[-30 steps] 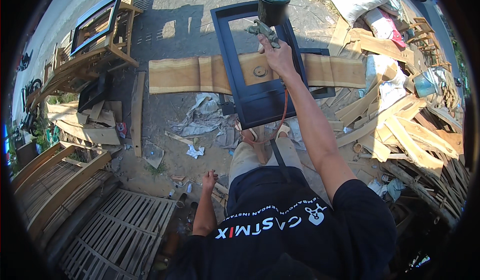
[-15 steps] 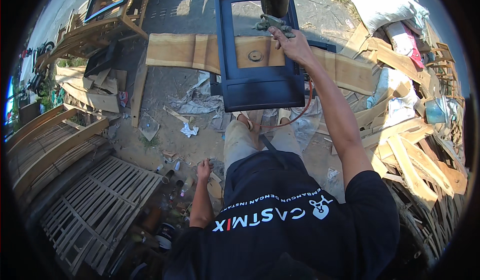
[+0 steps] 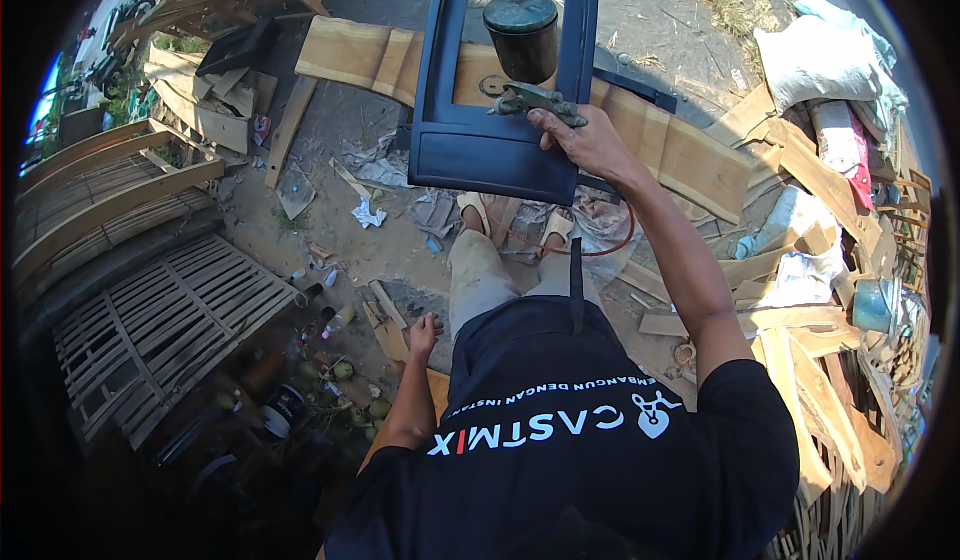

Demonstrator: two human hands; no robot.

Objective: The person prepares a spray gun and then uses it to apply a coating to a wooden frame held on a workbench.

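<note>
My right hand is wrapped round a spray gun with a dark, lidded paint cup on top. The gun is over a dark blue-black wooden frame, which has a rectangular opening and a solid panel at its near end. A reddish hose curves below my right forearm. The frame rests across a long, pale wooden plank. My left hand hangs low beside my left thigh, fingers loosely bent, with nothing visible in it.
Slatted wooden panels and a wooden frame piece lie at the left. Offcuts, white sacks and a bluish bucket crowd the right. Crumpled sheeting lies near my sandalled feet. Bottles and rubbish litter the lower left.
The spray gun has come nearer to me across the frame, from beside its upper opening towards its near panel. The whole view has shifted slightly. My left hand's fingers look looser.
</note>
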